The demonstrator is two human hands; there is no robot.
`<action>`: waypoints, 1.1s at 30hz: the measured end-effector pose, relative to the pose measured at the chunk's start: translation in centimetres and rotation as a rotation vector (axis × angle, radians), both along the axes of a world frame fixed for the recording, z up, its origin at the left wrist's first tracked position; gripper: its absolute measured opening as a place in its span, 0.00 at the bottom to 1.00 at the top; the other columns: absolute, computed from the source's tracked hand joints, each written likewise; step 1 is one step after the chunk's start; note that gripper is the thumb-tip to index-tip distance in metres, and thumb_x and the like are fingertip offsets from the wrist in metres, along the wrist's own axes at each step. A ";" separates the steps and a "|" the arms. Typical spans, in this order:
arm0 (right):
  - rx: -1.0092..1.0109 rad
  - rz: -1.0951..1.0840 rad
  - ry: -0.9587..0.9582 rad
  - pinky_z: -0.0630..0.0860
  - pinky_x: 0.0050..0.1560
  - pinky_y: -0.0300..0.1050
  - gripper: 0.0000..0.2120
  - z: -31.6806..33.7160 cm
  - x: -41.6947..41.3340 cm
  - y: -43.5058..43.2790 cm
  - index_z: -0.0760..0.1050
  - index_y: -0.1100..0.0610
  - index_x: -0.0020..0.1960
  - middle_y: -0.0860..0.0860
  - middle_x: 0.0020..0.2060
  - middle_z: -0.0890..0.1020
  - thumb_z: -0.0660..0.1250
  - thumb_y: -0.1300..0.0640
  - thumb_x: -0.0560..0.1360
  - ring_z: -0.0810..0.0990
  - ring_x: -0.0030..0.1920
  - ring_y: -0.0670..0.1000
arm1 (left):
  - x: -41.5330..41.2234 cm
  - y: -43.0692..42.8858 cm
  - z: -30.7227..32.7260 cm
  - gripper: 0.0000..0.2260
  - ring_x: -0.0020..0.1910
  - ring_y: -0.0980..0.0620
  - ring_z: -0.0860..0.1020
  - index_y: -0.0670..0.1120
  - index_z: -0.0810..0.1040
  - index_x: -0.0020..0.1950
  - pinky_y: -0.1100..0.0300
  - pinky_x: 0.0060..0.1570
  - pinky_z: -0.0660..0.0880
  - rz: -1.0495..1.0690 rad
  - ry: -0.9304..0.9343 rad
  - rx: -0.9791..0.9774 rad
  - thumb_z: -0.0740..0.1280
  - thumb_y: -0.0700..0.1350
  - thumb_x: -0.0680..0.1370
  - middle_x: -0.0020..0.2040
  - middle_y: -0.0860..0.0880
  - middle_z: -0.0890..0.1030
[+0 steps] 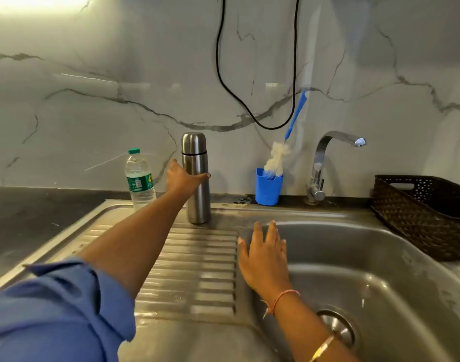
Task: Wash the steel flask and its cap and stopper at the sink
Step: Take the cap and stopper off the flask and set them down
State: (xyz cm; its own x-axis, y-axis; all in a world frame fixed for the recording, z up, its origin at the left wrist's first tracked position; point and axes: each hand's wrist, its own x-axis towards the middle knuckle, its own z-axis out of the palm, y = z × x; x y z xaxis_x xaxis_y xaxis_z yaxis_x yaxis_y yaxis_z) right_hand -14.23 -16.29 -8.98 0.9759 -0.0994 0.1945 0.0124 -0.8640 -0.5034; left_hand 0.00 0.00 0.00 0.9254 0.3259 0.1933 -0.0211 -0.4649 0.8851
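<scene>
The steel flask point(197, 194) stands upright at the back of the ribbed drainboard point(197, 270), with its steel cap point(194, 142) screwed on; the stopper is hidden under it. My left hand point(180, 180) reaches in from the left and grips the flask at mid-height, thumb across its front. My right hand point(264, 257) lies flat with straight fingers on the ridge between the drainboard and the sink basin point(380, 270), holding nothing.
A plastic water bottle point(139, 178) stands left of the flask. A blue cup point(267, 190) holds a bottle brush point(277, 159) with a blue handle. The faucet point(325, 158) is off. A brown basket point(427, 218) sits at right. A black cable point(218, 61) hangs on the wall.
</scene>
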 end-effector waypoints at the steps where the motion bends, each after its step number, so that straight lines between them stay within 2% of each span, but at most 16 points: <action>1: -0.026 -0.002 0.018 0.42 0.74 0.53 0.30 -0.3 0.1 0.0 0.47 0.56 0.78 0.60 0.76 0.44 0.49 0.43 0.81 0.43 0.77 0.58 | 0.3 -0.3 0.2 0.48 0.72 0.39 0.63 0.45 0.48 0.78 0.43 0.69 0.64 -0.011 -0.010 -0.041 0.76 0.51 0.69 0.75 0.40 0.60; 4: -0.039 0.008 0.044 0.41 0.74 0.54 0.30 -1.0 0.8 -0.1 0.47 0.56 0.78 0.60 0.76 0.43 0.49 0.43 0.81 0.43 0.77 0.59 | 1.4 -1.1 0.4 0.46 0.69 0.39 0.67 0.44 0.50 0.76 0.44 0.66 0.66 -0.027 -0.003 -0.127 0.77 0.48 0.69 0.72 0.40 0.66; 7: -0.031 0.003 0.033 0.42 0.75 0.54 0.30 -1.4 1.3 -0.2 0.48 0.56 0.78 0.60 0.76 0.44 0.49 0.44 0.81 0.44 0.77 0.59 | 1.5 -1.2 -0.4 0.33 0.62 0.42 0.74 0.43 0.64 0.68 0.49 0.59 0.72 0.019 0.003 -0.105 0.76 0.46 0.69 0.64 0.42 0.74; 10: -0.003 0.000 0.053 0.42 0.75 0.55 0.30 -1.5 1.4 -0.5 0.47 0.57 0.78 0.60 0.76 0.45 0.49 0.43 0.81 0.44 0.77 0.59 | 0.9 -0.6 -1.0 0.28 0.56 0.46 0.77 0.45 0.71 0.63 0.54 0.51 0.73 0.018 -0.033 -0.033 0.77 0.49 0.68 0.59 0.46 0.78; 15: 0.167 0.087 0.081 0.47 0.75 0.56 0.34 -1.5 1.4 -0.7 0.43 0.55 0.78 0.58 0.77 0.42 0.56 0.44 0.80 0.46 0.76 0.60 | -1.8 -0.2 -1.9 0.31 0.52 0.51 0.75 0.50 0.70 0.61 0.53 0.53 0.73 0.011 -0.178 0.118 0.78 0.55 0.64 0.56 0.51 0.78; 18: 0.313 0.191 0.028 0.52 0.74 0.51 0.38 -0.8 0.9 -0.2 0.40 0.52 0.78 0.53 0.77 0.39 0.61 0.46 0.78 0.47 0.77 0.57 | -4.0 -0.3 -2.4 0.32 0.50 0.54 0.73 0.50 0.70 0.61 0.56 0.51 0.72 -0.016 -0.288 0.212 0.78 0.58 0.63 0.54 0.53 0.76; 20: 0.389 0.251 -0.015 0.52 0.73 0.50 0.40 -0.2 0.3 0.4 0.39 0.50 0.77 0.51 0.77 0.39 0.63 0.46 0.77 0.46 0.77 0.55 | -5.6 -0.7 -2.1 0.32 0.49 0.54 0.74 0.50 0.70 0.61 0.58 0.49 0.71 -0.033 -0.344 0.220 0.77 0.59 0.63 0.53 0.53 0.76; 25: 0.551 0.319 -0.116 0.51 0.75 0.56 0.45 1.3 -1.4 1.1 0.36 0.47 0.77 0.47 0.77 0.41 0.64 0.40 0.74 0.43 0.77 0.51 | -10.3 -2.3 -0.4 0.26 0.46 0.54 0.75 0.52 0.68 0.55 0.59 0.44 0.72 -0.122 -0.363 0.168 0.76 0.59 0.65 0.49 0.54 0.76; 27: 0.622 0.351 -0.165 0.55 0.74 0.53 0.44 1.9 -2.1 1.3 0.38 0.45 0.76 0.45 0.77 0.46 0.65 0.42 0.74 0.49 0.76 0.49 | -12.1 -2.7 -0.1 0.25 0.45 0.55 0.76 0.52 0.68 0.54 0.61 0.42 0.73 -0.173 -0.358 0.153 0.76 0.59 0.65 0.47 0.54 0.76; 28: 0.666 0.378 -0.202 0.60 0.72 0.49 0.42 2.2 -2.5 1.4 0.40 0.43 0.76 0.43 0.76 0.51 0.66 0.44 0.74 0.54 0.74 0.46 | -13.0 -2.9 0.0 0.25 0.44 0.57 0.76 0.52 0.69 0.54 0.63 0.40 0.73 -0.198 -0.357 0.153 0.76 0.58 0.65 0.46 0.55 0.76; 30: 0.754 0.426 -0.246 0.69 0.61 0.34 0.40 2.5 -3.2 1.7 0.42 0.40 0.74 0.41 0.70 0.61 0.67 0.49 0.75 0.64 0.66 0.40 | -14.6 -3.2 0.1 0.25 0.42 0.60 0.76 0.52 0.69 0.55 0.65 0.38 0.72 -0.243 -0.365 0.170 0.76 0.58 0.65 0.43 0.58 0.75; 31: 0.801 0.446 -0.246 0.71 0.56 0.30 0.40 2.6 -3.3 1.6 0.43 0.40 0.74 0.41 0.68 0.63 0.67 0.51 0.75 0.67 0.63 0.40 | -15.2 -3.3 0.1 0.26 0.42 0.61 0.76 0.52 0.70 0.55 0.65 0.38 0.72 -0.266 -0.371 0.178 0.76 0.58 0.65 0.43 0.59 0.75; 33: 0.887 0.496 -0.235 0.73 0.56 0.35 0.42 2.8 -3.5 1.1 0.44 0.41 0.75 0.44 0.68 0.66 0.69 0.55 0.74 0.71 0.62 0.43 | -16.1 -3.2 0.2 0.30 0.43 0.61 0.76 0.52 0.70 0.58 0.64 0.41 0.75 -0.321 -0.379 0.183 0.76 0.61 0.62 0.45 0.59 0.76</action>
State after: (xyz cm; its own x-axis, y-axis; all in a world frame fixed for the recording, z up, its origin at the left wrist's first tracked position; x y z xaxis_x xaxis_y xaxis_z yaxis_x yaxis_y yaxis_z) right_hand -17.75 -15.18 -6.21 0.8932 0.1028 0.4377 0.4445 -0.0564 -0.8940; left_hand -16.08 -3.20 0.21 0.8270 -0.0327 0.5613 -0.4908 -0.5289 0.6924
